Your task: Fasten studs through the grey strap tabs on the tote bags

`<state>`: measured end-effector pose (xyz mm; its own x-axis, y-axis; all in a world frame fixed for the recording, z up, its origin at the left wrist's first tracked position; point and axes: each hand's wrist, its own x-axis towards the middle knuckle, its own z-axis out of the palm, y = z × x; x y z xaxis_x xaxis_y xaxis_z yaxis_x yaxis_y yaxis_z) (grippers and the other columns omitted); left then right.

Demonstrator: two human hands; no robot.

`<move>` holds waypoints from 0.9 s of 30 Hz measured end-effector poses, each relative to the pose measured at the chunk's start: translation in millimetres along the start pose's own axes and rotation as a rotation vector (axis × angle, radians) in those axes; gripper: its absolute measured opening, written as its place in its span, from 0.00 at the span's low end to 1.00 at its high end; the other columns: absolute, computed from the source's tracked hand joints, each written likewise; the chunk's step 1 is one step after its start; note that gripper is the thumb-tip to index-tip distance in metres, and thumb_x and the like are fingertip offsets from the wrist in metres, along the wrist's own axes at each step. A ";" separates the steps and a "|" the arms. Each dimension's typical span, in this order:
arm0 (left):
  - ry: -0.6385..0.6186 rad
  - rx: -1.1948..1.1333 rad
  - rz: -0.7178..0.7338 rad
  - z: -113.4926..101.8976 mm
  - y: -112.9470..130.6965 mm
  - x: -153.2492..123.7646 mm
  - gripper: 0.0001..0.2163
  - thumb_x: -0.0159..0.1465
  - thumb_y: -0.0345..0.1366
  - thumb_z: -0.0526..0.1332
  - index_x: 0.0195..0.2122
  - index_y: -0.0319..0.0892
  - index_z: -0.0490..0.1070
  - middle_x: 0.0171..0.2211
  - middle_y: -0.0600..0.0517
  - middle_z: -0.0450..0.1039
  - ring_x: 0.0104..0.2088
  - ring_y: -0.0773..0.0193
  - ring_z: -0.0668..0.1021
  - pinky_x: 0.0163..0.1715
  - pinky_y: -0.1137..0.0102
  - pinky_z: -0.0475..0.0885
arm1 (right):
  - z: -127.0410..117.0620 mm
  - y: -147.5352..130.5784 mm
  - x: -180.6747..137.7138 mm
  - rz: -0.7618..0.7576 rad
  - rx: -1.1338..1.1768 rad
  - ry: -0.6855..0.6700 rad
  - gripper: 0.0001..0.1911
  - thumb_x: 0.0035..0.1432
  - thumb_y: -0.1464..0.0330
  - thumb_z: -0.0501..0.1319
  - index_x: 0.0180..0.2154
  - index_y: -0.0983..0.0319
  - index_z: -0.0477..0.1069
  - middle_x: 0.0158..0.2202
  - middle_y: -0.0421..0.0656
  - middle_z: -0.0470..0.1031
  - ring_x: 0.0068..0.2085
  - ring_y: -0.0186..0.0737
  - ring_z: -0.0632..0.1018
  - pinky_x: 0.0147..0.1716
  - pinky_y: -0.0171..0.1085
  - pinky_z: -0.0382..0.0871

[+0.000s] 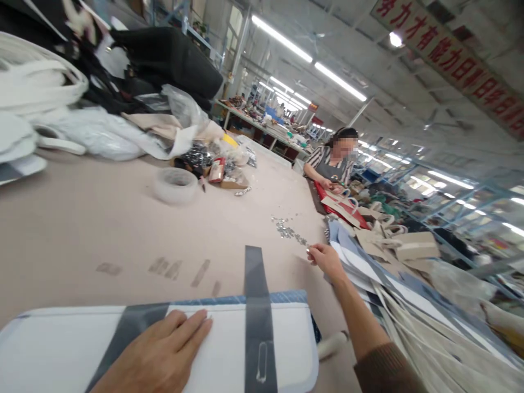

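Observation:
A white panel (221, 349) with a blue fabric edge and two dark grey strips lies at the front of the table. My left hand (164, 349) rests flat on it, fingers stretched over the left-hand strip. The right-hand grey strip (256, 278) extends past the panel's far edge, and a clear oblong outline shows on its lower part. Farther right, my right hand (325, 259) is closed in a pinch at the near end of a scatter of small silvery metal pieces (286, 229). A small shiny piece shows at its fingertips.
A tape roll (175, 185) sits on the table (82, 224) near a small box of parts (233, 177). White straps and plastic bags (102, 131) are heaped at left. Layered panels and cords (380, 278) line the right side. A co-worker (333, 158) handles a red bag beyond.

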<state>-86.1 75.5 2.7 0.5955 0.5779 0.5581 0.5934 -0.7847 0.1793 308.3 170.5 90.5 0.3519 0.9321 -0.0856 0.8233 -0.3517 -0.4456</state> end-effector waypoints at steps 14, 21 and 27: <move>-0.394 -0.093 -0.087 -43.5 9.0 21.4 0.08 0.66 0.30 0.52 0.44 0.39 0.67 0.40 0.47 0.68 0.39 0.57 0.68 0.42 0.62 0.68 | 95.0 -123.5 -119.7 -0.194 0.495 -0.518 0.20 0.51 0.52 0.63 0.30 0.64 0.75 0.21 0.40 0.72 0.23 0.34 0.71 0.25 0.33 0.69; -0.365 -0.096 -0.073 -41.4 7.1 19.2 0.07 0.65 0.29 0.52 0.43 0.38 0.67 0.38 0.48 0.67 0.38 0.57 0.67 0.37 0.62 0.67 | 102.8 -131.7 -125.7 -0.314 0.235 -0.559 0.14 0.56 0.62 0.58 0.35 0.63 0.78 0.20 0.38 0.71 0.22 0.32 0.69 0.23 0.31 0.63; -0.344 -0.077 -0.049 -38.2 6.9 16.4 0.09 0.66 0.30 0.51 0.44 0.37 0.67 0.39 0.47 0.67 0.37 0.57 0.67 0.38 0.62 0.67 | 99.9 -136.9 -120.2 -0.494 0.088 -0.610 0.12 0.58 0.65 0.57 0.38 0.61 0.79 0.24 0.38 0.74 0.25 0.32 0.70 0.26 0.31 0.63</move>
<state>-92.9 71.0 44.0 0.7229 0.6465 0.2438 0.5910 -0.7614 0.2665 108.9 115.2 72.8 -0.3734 0.8702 -0.3216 0.7730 0.1001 -0.6265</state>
